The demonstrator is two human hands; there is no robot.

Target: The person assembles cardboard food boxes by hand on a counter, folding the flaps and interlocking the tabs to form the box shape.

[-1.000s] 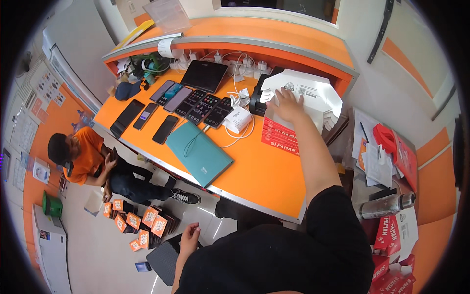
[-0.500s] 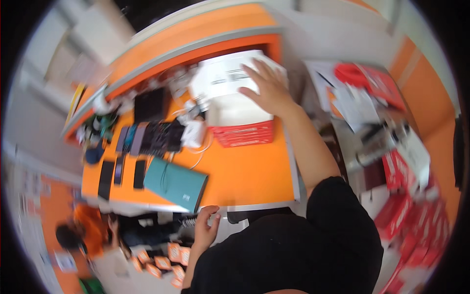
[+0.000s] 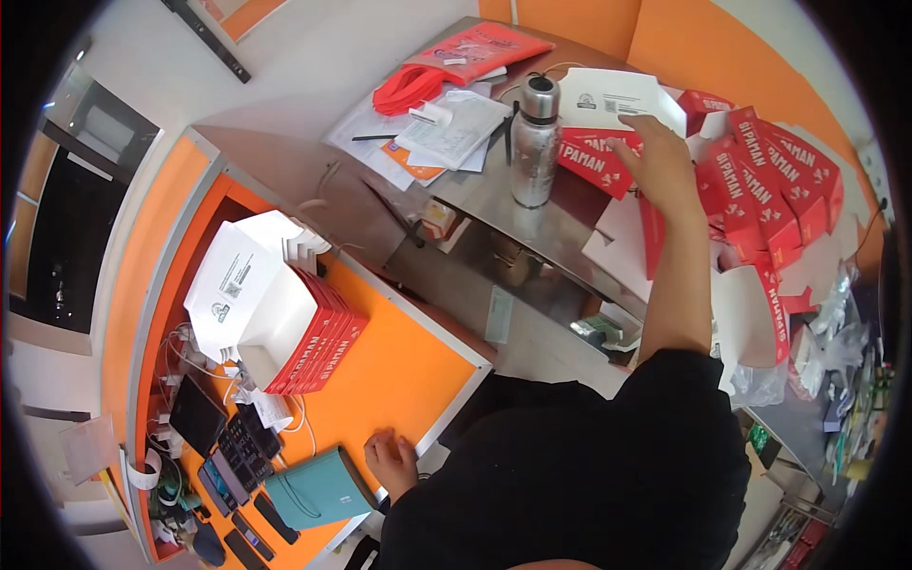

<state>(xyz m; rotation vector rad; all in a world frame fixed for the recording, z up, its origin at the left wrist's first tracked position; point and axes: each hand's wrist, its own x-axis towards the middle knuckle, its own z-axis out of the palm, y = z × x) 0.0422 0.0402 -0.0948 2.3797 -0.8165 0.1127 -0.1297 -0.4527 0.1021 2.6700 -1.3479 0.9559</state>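
Observation:
My right hand (image 3: 657, 163) reaches out over the metal table, thumb and fingers apart, at a red-and-white cardboard box (image 3: 597, 161) with its white lid up. Whether the fingertips touch the box cannot be made out. By the near edge of the orange desk, my left hand (image 3: 391, 460) is empty, its fingers loosely bent and apart. It is next to a teal folder (image 3: 321, 488) with a dark elastic cord. On the desk stands a stack of nested red-and-white boxes (image 3: 318, 347), the top one with its white flap raised.
A steel bottle (image 3: 537, 142) stands left of my right hand. Several folded red boxes (image 3: 760, 190) are heaped to the right. Papers (image 3: 454, 128) and a red bag (image 3: 484, 52) lie at the back. Phones (image 3: 249, 537), a calculator (image 3: 244, 451) and cables occupy the desk's left side.
My view has turned right, from the desk to the metal table. My right hand has left the stacked boxes and now reaches toward the red boxes there. My left hand stays low near the folder.

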